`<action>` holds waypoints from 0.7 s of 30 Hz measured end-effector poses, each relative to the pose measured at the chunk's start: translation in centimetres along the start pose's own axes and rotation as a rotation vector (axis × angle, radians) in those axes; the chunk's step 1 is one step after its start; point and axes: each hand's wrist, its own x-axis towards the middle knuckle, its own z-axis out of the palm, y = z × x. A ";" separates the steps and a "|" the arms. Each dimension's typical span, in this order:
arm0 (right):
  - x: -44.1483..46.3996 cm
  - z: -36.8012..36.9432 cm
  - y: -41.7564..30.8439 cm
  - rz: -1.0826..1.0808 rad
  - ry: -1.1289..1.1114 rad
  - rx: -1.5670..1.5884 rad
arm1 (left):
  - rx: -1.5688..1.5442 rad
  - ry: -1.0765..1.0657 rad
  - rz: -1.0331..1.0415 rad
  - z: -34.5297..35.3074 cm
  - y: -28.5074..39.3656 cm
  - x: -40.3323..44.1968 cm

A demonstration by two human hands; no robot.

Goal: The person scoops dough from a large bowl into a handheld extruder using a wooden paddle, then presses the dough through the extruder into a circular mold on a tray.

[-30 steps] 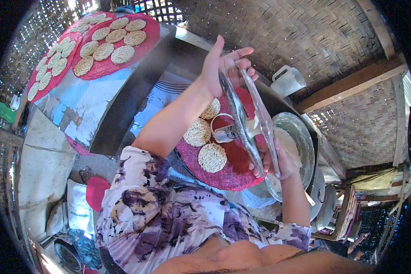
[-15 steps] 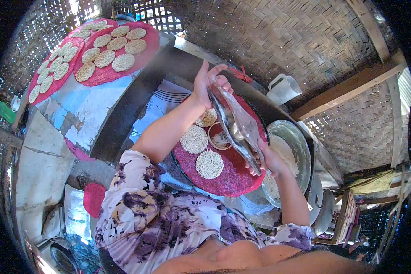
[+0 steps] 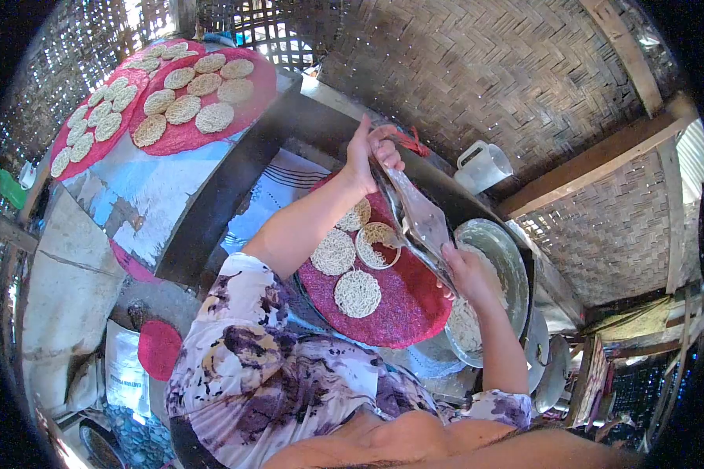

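A long, dark two-part hand press slants over a round red mat. My left hand is closed round its upper end, and my right hand grips the lower end. Beneath the press, a pale ring lies on the mat, with thin noodle-like strands along part of its inside. Beside the ring are lacy round cakes of strands: one at the front, one to the left, and one behind, partly covered by the ring's neighbours.
A metal basin of pale flour-like stuff stands right of the mat, partly behind my right arm. A white plastic jug sits on the ledge behind. At upper left, red mats carry several strand cakes. Dark boards edge the work area.
The press's two parts have come closer together, and the pale lump between them no longer shows. More strands lie in the ring. Both hands sit slightly lower and farther right in view.
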 end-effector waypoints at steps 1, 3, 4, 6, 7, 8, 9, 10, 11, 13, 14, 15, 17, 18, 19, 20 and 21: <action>-0.5 -0.1 -0.1 0.003 -0.002 0.003 | -0.004 -0.010 -0.011 -0.2 -0.4 -0.1; -1.0 -0.1 0.6 0.016 -0.004 0.007 | -0.019 -0.006 -0.034 -0.3 -1.0 -0.5; -1.0 0.0 1.4 0.026 -0.004 0.008 | -0.028 0.009 -0.046 -0.4 -1.2 -0.9; -1.2 0.4 1.9 0.050 -0.024 0.044 | -0.031 0.052 -0.061 -0.3 -1.2 -1.7; -1.5 0.9 1.6 0.063 -0.042 0.078 | -0.025 0.079 -0.064 -0.1 -1.0 -2.1; -1.7 1.3 1.5 0.076 -0.060 0.112 | -0.019 0.107 -0.068 0.1 -0.7 -2.5; -1.6 1.8 1.8 0.063 -0.070 0.139 | -0.010 0.120 -0.069 0.2 -0.3 -2.7; -1.4 2.2 1.6 0.049 -0.057 0.127 | 0.008 0.113 -0.054 0.3 0.1 -2.8; -1.2 2.7 1.4 0.034 -0.046 0.114 | 0.025 0.107 -0.038 0.4 0.5 -2.7; -0.7 2.9 1.2 -0.002 -0.013 0.077 | 0.043 0.093 -0.012 0.6 1.1 -2.2; -0.3 2.9 1.4 -0.022 0.007 0.053 | 0.044 0.083 -0.011 0.6 1.2 -2.1; -0.2 2.9 1.3 -0.043 0.028 0.027 | 0.044 0.073 -0.011 0.7 1.2 -2.0; -0.5 2.7 0.8 -0.020 0.051 0.005 | 0.064 0.085 -0.003 1.0 1.0 -1.9; -0.7 2.6 0.6 -0.009 0.063 -0.007 | 0.052 0.067 -0.013 0.9 0.9 -1.8; -0.7 2.5 0.9 -0.016 0.070 -0.003 | 0.040 0.050 -0.024 0.6 0.6 -1.6; -0.7 2.4 1.4 -0.022 0.077 0.001 | 0.028 0.033 -0.036 0.3 0.3 -1.5; -0.9 2.4 1.8 -0.027 0.084 0.006 | 0.030 0.024 -0.035 0.3 0.0 -1.6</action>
